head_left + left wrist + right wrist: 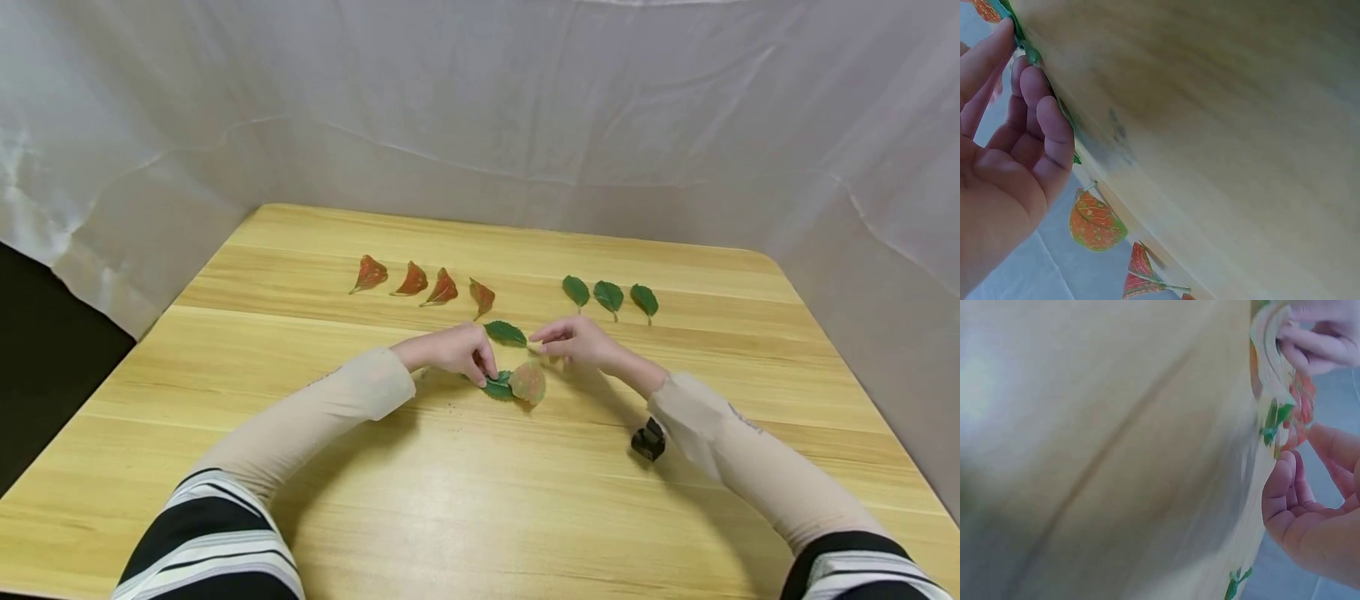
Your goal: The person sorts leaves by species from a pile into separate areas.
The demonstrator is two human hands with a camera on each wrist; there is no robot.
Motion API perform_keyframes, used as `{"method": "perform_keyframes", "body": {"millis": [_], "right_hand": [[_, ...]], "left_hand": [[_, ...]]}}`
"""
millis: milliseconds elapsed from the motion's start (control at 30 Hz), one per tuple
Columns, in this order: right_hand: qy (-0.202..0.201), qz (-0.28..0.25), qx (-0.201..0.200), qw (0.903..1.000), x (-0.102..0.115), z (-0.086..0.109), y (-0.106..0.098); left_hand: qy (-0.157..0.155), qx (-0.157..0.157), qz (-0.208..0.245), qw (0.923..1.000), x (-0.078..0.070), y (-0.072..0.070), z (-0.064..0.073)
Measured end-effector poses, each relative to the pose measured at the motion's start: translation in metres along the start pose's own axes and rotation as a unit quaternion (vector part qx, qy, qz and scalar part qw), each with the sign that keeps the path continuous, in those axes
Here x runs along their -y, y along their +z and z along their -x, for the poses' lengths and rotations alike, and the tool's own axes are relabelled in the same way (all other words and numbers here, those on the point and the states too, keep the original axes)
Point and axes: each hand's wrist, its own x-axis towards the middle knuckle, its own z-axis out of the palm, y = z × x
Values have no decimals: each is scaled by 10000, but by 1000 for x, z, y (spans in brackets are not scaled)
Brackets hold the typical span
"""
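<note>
The left hand (459,348) pinches a green leaf (497,390) beside the pale leaf (529,382); careless dragging may displace both. The right hand (576,342), fingers slightly parted, seemingly holds nothing.

Yellowish wood table (480,500); whitish sheeting (480,108) behind.

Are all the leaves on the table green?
No, four red leaves lie toward the far edge of the table, left of three green leaves.

Head cam fwd/down, wrist cams v. close
</note>
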Motion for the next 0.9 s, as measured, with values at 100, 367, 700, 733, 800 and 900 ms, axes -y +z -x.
{"method": "perform_keyframes", "body": {"millis": [100,367,700,733,800,900], "right_hand": [[72,-205,-127,9997,0,-6,-2],[342,-224,-144,9991,0,-20,-3],[485,-196,-75,9986,2,-30,2],[485,-135,-77,9987,2,-31,2],[485,-36,-61,9988,2,-33,4],[484,126,-63,9987,2,-35,5]], "left_hand": [[-118,-35,-17,9999,-1,0,0],[-247,-53,-63,9997,-3,1,0],[-139,-22,-153,9998,-2,1,-3],[-113,-14,-157,9998,-2,1,-3],[-97,8,-139,9999,-1,1,-4],[-96,32,-119,9999,0,1,-4]]}}
